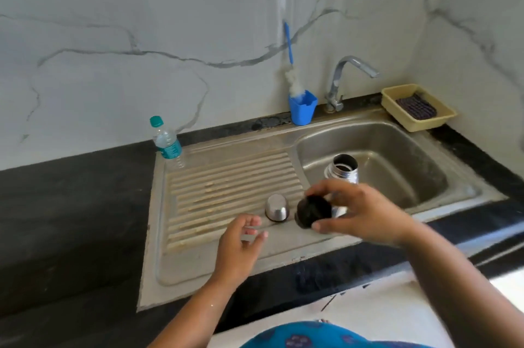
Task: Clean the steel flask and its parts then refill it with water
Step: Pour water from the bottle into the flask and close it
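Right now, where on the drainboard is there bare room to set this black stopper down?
The ridges between the water bottle and steel cup are bare. It's crowded beside the cup, where the right hand holds the stopper against the flask.

Our right hand gripping the black stopper over the drainboard, our left hand relaxed beside the upturned steel cup, open steel flask upright in the sink, plastic water bottle at the counter's back.
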Available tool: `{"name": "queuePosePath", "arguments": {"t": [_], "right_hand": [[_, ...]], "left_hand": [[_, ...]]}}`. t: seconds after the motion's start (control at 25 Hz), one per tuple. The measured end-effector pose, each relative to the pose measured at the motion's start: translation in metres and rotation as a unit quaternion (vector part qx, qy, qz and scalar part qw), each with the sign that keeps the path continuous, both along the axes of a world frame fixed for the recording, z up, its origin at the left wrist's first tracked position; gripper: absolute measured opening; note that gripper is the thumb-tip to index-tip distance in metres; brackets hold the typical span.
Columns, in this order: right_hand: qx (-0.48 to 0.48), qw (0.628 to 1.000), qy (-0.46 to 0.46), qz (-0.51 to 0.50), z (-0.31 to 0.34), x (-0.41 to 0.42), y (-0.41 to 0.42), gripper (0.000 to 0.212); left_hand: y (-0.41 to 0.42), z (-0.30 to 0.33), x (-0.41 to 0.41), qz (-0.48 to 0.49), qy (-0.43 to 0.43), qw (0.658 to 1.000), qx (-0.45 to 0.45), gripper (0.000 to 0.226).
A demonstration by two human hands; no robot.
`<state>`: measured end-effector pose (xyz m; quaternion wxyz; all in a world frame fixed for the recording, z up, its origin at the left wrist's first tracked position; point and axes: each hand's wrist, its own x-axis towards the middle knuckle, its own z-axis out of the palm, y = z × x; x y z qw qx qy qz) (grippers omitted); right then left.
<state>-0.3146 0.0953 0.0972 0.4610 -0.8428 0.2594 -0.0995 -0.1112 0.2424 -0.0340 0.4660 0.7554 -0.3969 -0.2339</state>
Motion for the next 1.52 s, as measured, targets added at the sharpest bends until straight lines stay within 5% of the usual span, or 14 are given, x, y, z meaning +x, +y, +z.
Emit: {"name": "queuePosePath", "arguments": {"t": [0.16,0.44,0.8,1.12,1.44,1.52], "right_hand": [[-0.066,0.991,-0.058,-0.096,0.050,-0.046,-0.032,0.051],[-0.158,0.983,0.057,-0.080,0.055,-0.028,-0.081,0.054],[-0.245,0.944,0.215,0.051,0.052,0.001,-0.097,0.058],[-0.339,0.902,0.264,0.027,0.047,0.018,-0.091,0.038],[-0.289,0.909,0.281,0.108,0.056,0.015,-0.093,0.071],[-0.299,0.908,0.267,0.118,0.057,0.014,-0.093,0.062]], "left_hand": [[-0.050,0.002,-0.043,-0.106,-0.006,0.994,-0.014,0.044],[-0.108,-0.010,-0.072,-0.111,-0.007,0.994,0.005,0.101],[-0.131,-0.011,-0.066,-0.101,-0.015,0.994,-0.025,0.063],[-0.133,-0.015,-0.070,-0.103,-0.003,0.994,-0.022,0.061],[-0.139,-0.003,-0.059,-0.163,-0.041,0.986,-0.002,0.072],[-0.140,-0.002,-0.059,-0.170,-0.038,0.985,-0.007,0.073]]}}
